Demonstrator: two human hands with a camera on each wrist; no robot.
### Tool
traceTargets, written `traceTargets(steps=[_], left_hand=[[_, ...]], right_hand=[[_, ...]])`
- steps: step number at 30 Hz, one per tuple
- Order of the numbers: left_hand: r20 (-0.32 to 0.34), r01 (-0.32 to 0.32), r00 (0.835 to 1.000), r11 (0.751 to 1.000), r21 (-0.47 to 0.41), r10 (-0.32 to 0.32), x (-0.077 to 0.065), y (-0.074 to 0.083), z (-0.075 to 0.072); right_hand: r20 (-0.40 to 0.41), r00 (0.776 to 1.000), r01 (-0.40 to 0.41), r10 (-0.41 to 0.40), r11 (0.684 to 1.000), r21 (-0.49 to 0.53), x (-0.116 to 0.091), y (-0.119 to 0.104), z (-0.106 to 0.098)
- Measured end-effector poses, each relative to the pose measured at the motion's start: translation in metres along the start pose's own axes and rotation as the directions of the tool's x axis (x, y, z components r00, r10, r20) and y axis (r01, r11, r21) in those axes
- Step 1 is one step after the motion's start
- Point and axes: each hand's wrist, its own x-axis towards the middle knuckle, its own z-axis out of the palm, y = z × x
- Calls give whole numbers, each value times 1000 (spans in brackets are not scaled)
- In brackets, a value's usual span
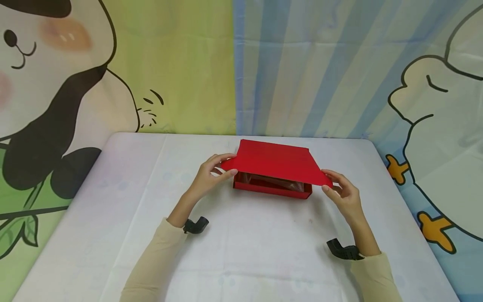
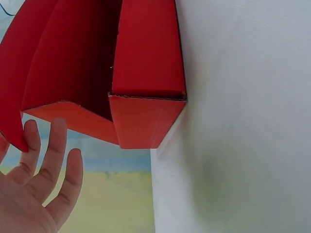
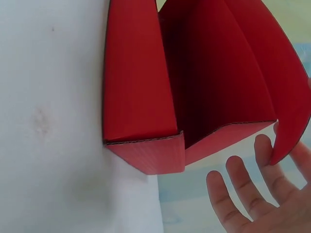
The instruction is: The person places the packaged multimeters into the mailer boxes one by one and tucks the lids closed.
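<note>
A red cardboard box (image 1: 271, 191) sits on the table with its hinged lid (image 1: 279, 161) partly raised, tilted over the opening. Something clear and plastic-like (image 1: 275, 182) shows inside through the front gap. My left hand (image 1: 211, 170) pinches the lid's left front corner between thumb and fingers. At the opposite corner, my right hand (image 1: 342, 193) pinches the lid's flap in the same way. Both wrist views show the box's side wall (image 2: 141, 121) and the lid's front flap (image 3: 286, 92), with several fingers spread below the flap.
A white cloth covers the table (image 1: 234, 251). Behind it hangs a curtain (image 1: 302, 67) with cartoon animals and stripes. A black wrist mount (image 1: 196, 225) is on the left wrist, and another black mount (image 1: 344, 250) is on the right.
</note>
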Motion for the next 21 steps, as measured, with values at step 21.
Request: traceTargets(steps=[21], left_hand=[[77,5,997,998,56,-9,-15,-10,0]], right_hand=[[93,996,0,4,999,-47,-13,11,3]])
